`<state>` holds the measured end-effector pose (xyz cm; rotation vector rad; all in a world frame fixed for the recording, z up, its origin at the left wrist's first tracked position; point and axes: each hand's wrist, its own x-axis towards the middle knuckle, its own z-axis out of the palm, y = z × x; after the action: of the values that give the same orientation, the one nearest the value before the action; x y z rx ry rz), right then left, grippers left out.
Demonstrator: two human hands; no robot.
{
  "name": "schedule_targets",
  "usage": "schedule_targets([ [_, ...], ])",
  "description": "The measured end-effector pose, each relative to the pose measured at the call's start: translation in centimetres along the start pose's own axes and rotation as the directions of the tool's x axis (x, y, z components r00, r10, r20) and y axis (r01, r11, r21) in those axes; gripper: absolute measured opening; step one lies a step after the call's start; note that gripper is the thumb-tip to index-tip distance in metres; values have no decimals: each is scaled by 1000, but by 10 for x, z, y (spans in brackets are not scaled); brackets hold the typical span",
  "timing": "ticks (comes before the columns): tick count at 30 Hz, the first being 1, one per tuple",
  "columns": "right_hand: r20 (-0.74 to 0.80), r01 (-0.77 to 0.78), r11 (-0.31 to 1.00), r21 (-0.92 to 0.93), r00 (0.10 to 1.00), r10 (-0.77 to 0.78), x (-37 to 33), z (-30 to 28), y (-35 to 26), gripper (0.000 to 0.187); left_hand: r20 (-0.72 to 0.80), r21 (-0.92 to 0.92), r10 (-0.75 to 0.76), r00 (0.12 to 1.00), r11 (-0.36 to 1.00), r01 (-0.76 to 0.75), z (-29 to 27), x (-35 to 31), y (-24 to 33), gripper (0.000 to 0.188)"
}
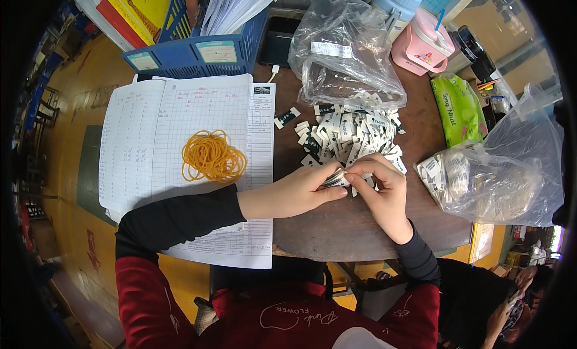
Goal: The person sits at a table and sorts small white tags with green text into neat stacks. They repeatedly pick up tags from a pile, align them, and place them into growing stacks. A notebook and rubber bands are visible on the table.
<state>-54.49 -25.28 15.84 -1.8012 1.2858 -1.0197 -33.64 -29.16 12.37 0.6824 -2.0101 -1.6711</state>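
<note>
Both hands meet over the table's front half, just in front of a loose heap of small black-and-white labels (351,132). A small stack of labels (336,179) is pinched in my left hand (300,192), its thumb along the near side. Bent inward, the fingers of my right hand (381,183) close with the thumb on the right end of the same stack. Their grip partly hides the stack. One label (286,117) lies apart, left of the heap.
Orange rubber bands (213,156) lie on an open notebook (141,126) at left. Behind stand a blue file holder (204,51) and a clear plastic bag (348,54). At right are a pink container (422,42), a green tissue pack (458,108) and a bag of labels (493,174). Another person (481,295) sits lower right.
</note>
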Motion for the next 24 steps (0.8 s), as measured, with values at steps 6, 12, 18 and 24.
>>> schedule_targets([
  [6, 18, -64, 995, 79, 998, 63, 0, -7, 0, 7, 148, -386, -166, 975, 898, 212, -3, 1, 4, 38],
  [12, 5, -64, 994, 92, 998, 64, -1, -8, 0, 7, 299, -569, -175, 938, 756, 323, -6, 3, 6, 45],
  [18, -3, -41, 995, 86, 999, 41, -1, -8, -2, 7, 391, -712, -213, 896, 547, 441, -8, 2, 8, 51],
  [24, -50, 15, 1000, 24, 999, -13, 0, -6, -2, 6, 387, -709, -220, 895, 550, 442, -7, 3, 3, 47],
])
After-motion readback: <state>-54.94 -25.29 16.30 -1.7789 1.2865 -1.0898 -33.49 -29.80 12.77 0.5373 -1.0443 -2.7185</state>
